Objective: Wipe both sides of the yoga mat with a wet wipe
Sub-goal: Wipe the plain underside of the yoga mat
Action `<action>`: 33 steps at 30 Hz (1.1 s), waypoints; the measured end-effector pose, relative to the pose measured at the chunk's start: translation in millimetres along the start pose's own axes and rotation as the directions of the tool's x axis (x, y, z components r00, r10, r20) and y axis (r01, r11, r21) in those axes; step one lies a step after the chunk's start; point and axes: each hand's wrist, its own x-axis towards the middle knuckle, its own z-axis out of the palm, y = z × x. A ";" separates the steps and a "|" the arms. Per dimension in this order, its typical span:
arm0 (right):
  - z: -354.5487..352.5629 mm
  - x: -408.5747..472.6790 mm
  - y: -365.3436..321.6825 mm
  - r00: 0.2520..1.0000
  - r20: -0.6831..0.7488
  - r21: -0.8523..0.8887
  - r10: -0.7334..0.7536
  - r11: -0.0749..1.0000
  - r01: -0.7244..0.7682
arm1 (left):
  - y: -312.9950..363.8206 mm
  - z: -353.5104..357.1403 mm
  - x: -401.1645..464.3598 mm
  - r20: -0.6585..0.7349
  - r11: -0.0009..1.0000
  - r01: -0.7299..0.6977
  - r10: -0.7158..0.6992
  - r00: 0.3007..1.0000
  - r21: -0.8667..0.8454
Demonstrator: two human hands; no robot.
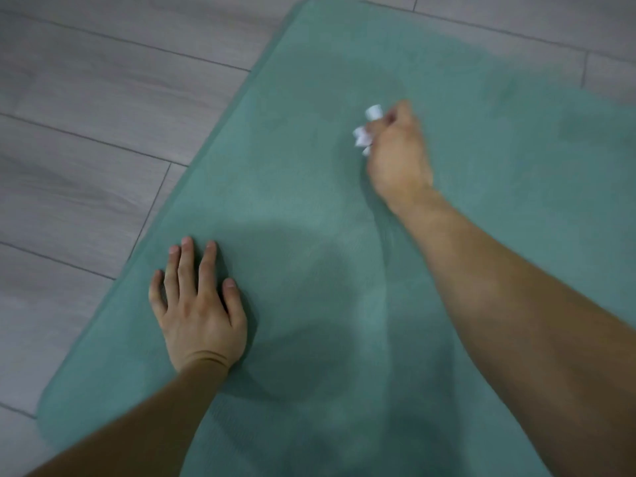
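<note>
on the floor: a green yoga mat [309,166] lies flat across grey wood-look planks [86,132], running from the lower left to the upper right; its far end and its right side are cut off by the picture's edges, and only one rounded corner shows, at the lower left.
mat surface: darker patches sit near the middle and towards the upper right; whether these are damp marks or shadow cannot be told.
left hand [198,311]: rests palm down on the mat near its left edge, fingers straight and slightly spread, holding nothing.
right hand [399,149]: reaches out over the middle of the mat, blurred; its fingers are curled round a crumpled white wet wipe [366,130].
wet wipe: only bits of it stick out on the left of the fist, the rest is hidden inside the grip; whether it touches the mat is hard to make out through the blur.
forearms: both bare, cut off by the bottom and right edges.
mat underside: hidden, facing the floor.
</note>
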 end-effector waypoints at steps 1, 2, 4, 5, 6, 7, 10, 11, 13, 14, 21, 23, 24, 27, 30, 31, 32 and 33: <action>-1.1 3.0 1.0 0.995 -0.039 -0.003 0.088 0.996 -0.089 | -0.7 0.5 -1.1 0.001 1.000 0.001 -0.001 1.000 0.005; 4.8 -5.9 -11.8 0.994 -0.060 0.022 0.091 0.996 -0.090 | -1.0 0.8 -2.4 0.001 1.000 0.000 0.000 1.000 0.003; 22.2 -51.2 -56.6 0.986 0.032 0.074 -0.162 0.984 0.160 | -1.0 1.4 -1.8 0.002 1.000 -0.006 0.006 1.000 -0.008; 24.6 -82.0 -81.2 0.926 0.098 0.124 -0.363 0.928 0.351 | -1.5 1.0 -1.2 0.006 1.000 -0.003 0.003 1.000 -0.008; 29.0 -111.1 -95.7 0.827 0.135 0.200 -0.545 0.833 0.516 | -2.3 0.8 -1.0 0.009 1.000 -0.002 0.002 1.000 -0.007; 27.2 -128.0 -96.4 0.730 0.143 0.239 -0.668 0.739 0.630 | -2.8 0.8 -1.6 0.011 1.000 -0.001 0.001 1.000 -0.008; 1.3 -91.5 -36.6 0.803 0.040 0.220 -0.595 0.789 0.574 | -1.1 1.3 -1.6 0.007 1.000 -0.005 0.005 1.000 -0.015; -8.5 -68.7 -4.3 0.905 -0.001 0.118 -0.425 0.899 0.422 | -1.4 1.8 -1.0 0.004 1.000 -0.007 0.007 1.000 -0.015; -29.0 -35.9 56.8 0.994 -0.105 -0.005 -0.043 0.999 0.043 | -2.2 3.2 -0.5 -0.008 1.000 -0.007 0.007 1.000 -0.007; -33.8 -30.1 67.8 0.986 -0.145 0.029 0.077 0.997 -0.073 | -2.3 3.9 -0.6 -0.013 1.000 -0.009 0.009 1.000 -0.003; 13.2 -174.2 -88.3 0.801 0.209 0.310 -0.561 0.815 0.490 | -3.7 4.5 -0.9 -0.020 1.000 -0.003 0.003 1.000 -0.022; 4.6 -156.2 -60.0 0.760 0.156 0.299 -0.631 0.764 0.572 | -3.8 4.9 -0.4 -0.023 1.000 -0.009 0.008 1.000 -0.022; -3.5 -134.0 -32.2 0.811 0.149 0.268 -0.566 0.813 0.518 | -3.9 5.3 0.2 -0.022 1.000 -0.008 0.007 1.000 -0.021; -40.2 -71.2 67.0 0.992 0.053 -0.057 -0.115 0.991 0.118 | -4.1 5.4 0.0 -0.019 1.000 0.002 -0.002 1.000 -0.023; -44.8 -64.0 87.2 0.983 -0.126 0.029 0.136 0.991 -0.134 | -2.4 6.7 0.9 -0.034 1.000 -0.014 0.014 0.999 -0.014; -29.8 -83.0 70.0 0.977 -0.164 0.152 0.139 0.982 -0.114 | -3.3 7.2 1.2 -0.034 1.000 -0.015 0.014 0.999 -0.017; -13.3 -105.0 43.9 0.982 -0.140 0.347 0.126 0.935 -0.071 | -4.8 7.5 2.0 -0.029 1.000 -0.013 0.012 1.000 -0.020; 1.6 -132.5 10.3 0.992 -0.101 0.373 -0.080 0.921 0.112 | -6.1 7.7 2.3 -0.023 1.000 -0.012 0.011 1.000 -0.019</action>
